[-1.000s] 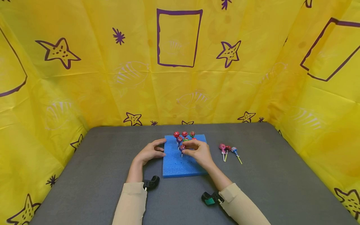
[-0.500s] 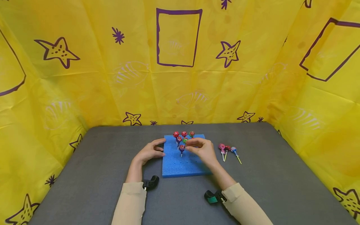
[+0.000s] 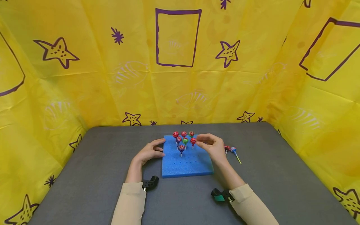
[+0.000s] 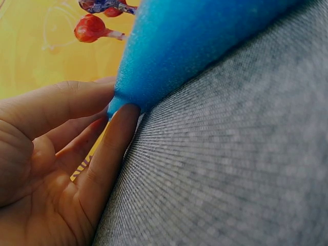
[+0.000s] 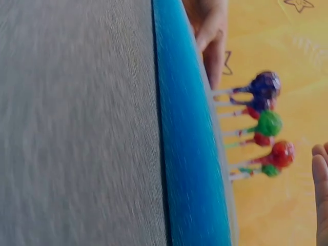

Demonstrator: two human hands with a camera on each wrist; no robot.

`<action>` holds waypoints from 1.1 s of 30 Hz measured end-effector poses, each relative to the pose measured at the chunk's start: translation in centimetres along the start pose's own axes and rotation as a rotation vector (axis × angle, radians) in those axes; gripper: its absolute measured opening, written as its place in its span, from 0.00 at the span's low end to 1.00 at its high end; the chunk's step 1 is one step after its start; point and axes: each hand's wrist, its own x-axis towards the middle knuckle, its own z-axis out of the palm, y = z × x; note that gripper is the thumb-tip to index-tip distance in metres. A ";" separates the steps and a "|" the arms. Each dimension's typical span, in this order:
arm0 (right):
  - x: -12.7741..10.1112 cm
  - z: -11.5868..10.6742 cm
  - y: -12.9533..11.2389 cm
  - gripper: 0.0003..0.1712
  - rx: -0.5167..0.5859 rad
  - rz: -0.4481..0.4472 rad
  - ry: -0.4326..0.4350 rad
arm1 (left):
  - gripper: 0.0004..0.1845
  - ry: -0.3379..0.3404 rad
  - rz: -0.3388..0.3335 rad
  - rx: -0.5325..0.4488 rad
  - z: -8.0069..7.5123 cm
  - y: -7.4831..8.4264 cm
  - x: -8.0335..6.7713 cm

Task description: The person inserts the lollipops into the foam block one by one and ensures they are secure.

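Observation:
A blue foam board (image 3: 180, 170) with rows of small holes lies on the table, several wrapped lollipops standing upright in its far part. Among them are a purple lollipop (image 3: 181, 148) nearest the front, a green lollipop (image 3: 185, 141) and a red lollipop (image 3: 193, 141). My left hand (image 3: 149, 152) touches the board's left edge with extended fingers and thumb; the left wrist view shows the fingertips against the foam (image 4: 169, 41). Just right of the red lollipop is my right hand (image 3: 215, 148), thumb and fingers apart, holding nothing. In the right wrist view its fingers (image 5: 321, 177) stand clear of the lollipops.
On the grey table (image 3: 253, 181), right of the board, lie a dark red lollipop (image 3: 227, 148) and a blue lollipop (image 3: 233, 150) with a yellow stick. My right hand hides the pink one beside them. A yellow patterned cloth (image 3: 180, 93) encloses the table's back and sides.
My right hand has let go of the front purple lollipop, which stands in the foam, and has moved right past the red one. My left hand has stayed at the board's edge.

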 end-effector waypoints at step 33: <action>0.3 -8.6 2.6 0.20 -0.110 0.118 0.232 | 0.39 0.007 0.001 0.000 0.1 0.0 0.1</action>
